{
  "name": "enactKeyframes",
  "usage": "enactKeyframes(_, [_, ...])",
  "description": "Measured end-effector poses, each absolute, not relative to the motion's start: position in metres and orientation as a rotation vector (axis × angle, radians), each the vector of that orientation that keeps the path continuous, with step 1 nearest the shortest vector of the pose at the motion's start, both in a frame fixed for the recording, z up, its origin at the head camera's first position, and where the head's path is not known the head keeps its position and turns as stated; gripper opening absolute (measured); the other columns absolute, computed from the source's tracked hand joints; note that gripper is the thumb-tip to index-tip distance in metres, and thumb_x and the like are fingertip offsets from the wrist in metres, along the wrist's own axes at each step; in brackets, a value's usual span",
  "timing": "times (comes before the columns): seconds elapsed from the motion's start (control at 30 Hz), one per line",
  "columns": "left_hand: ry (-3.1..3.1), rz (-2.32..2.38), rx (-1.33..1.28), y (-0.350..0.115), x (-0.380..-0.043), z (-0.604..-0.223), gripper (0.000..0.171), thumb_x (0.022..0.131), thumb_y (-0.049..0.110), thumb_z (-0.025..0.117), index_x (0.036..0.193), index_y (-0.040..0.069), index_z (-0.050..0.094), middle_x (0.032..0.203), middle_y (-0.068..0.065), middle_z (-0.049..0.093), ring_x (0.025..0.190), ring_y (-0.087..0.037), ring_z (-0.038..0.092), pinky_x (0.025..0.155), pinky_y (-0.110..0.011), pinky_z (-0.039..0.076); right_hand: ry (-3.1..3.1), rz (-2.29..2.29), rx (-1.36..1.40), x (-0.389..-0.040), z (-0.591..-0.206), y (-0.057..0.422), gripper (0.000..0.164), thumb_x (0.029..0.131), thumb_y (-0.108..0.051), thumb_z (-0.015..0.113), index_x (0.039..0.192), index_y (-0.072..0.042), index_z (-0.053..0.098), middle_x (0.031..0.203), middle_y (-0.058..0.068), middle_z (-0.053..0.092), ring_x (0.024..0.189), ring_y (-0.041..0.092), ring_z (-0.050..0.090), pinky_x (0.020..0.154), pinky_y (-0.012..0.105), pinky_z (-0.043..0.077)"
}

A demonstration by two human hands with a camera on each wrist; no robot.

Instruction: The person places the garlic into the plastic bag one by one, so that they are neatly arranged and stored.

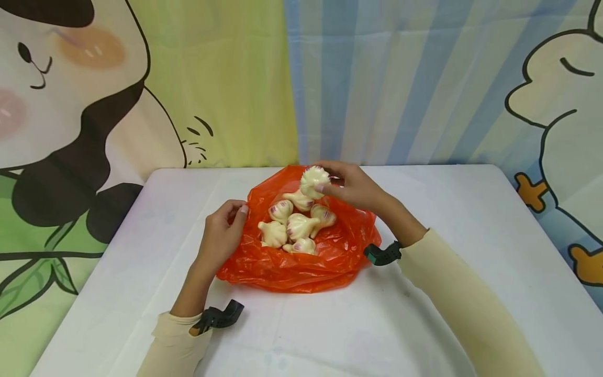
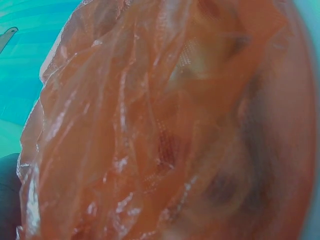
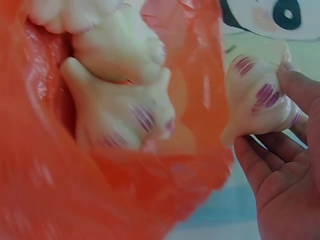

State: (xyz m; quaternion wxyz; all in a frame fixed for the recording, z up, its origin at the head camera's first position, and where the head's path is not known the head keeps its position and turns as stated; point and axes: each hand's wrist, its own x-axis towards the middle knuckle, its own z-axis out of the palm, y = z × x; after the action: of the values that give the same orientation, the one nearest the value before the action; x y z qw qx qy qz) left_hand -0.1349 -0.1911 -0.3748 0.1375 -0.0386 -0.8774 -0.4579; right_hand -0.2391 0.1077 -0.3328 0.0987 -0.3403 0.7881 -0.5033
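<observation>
An orange-red plastic bag (image 1: 301,275) lies spread on the table with its mouth wide and several cream garlic bulbs (image 1: 273,234) inside, some streaked purple. My right hand (image 1: 358,188) holds one garlic bulb (image 1: 314,181) between thumb and fingers over the bag's far edge. In the right wrist view that held bulb (image 3: 260,95) shows purple streaks, beside the bag's edge. At the bag's left rim, my left hand (image 1: 222,230) pinches the plastic between thumb and fingers. Thin crinkled bag film (image 2: 100,150) fills most of the left wrist view.
The bag sits on a white-covered table (image 1: 301,335) whose far edge meets a printed cloth backdrop (image 1: 377,78) with cartoon animals. Each wrist carries a black camera mount (image 1: 383,254) over a cream sleeve (image 1: 466,298).
</observation>
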Motion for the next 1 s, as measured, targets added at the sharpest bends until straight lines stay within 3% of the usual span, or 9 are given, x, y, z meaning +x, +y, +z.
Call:
enactKeyframes(0.33, [-2.539,-1.337,-0.116,-0.190,-0.135,-0.376,0.030,0.102,0.031,0.051,0.111,0.005,0.064,0.090,-0.006,0.066,0.074,-0.018,0.055,0.062,-0.024,0.047,2.378,-1.317,-1.109,-0.240,-0.344,0.083,0.050,0.093,-0.020,0.068,0.139,-0.007,0.052,0.130,0.006,0.055,0.113,0.019,0.055,0.095,0.038,0.047])
enactKeyframes(0.57, [-2.537,-1.334,-0.131,-0.190,-0.135,-0.374,0.029,0.102,0.029,0.052,0.111,0.005,0.064,0.089,-0.006,0.066,0.074,-0.018,0.055,0.062,-0.024,0.048,2.379,-1.314,-1.101,-0.243,-0.348,0.077,0.053,0.092,-0.021,0.068,0.140,-0.006,0.050,0.135,0.008,0.052,0.121,0.019,0.052,0.100,0.035,0.043])
enactKeyframes(0.77, [-2.542,-1.341,-0.120,-0.191,-0.135,-0.373,0.030,0.102,0.030,0.052,0.112,0.005,0.064,0.090,-0.006,0.066,0.074,-0.019,0.055,0.062,-0.024,0.048,2.377,-1.289,-1.111,-0.243,-0.350,0.080,0.053,0.094,-0.024,0.066,0.141,-0.007,0.049,0.137,0.013,0.053,0.130,0.026,0.045,0.108,0.045,0.033])
enactKeyframes(1.0, [-2.537,-1.310,-0.118,-0.193,-0.135,-0.374,0.031,0.102,0.031,0.051,0.112,0.005,0.064,0.089,-0.005,0.065,0.074,-0.019,0.055,0.062,-0.024,0.048,2.423,-1.254,-1.070,-0.242,-0.347,0.084,0.046,0.098,-0.030,0.059,0.138,-0.009,0.053,0.137,0.010,0.054,0.130,0.027,0.044,0.107,0.047,0.034])
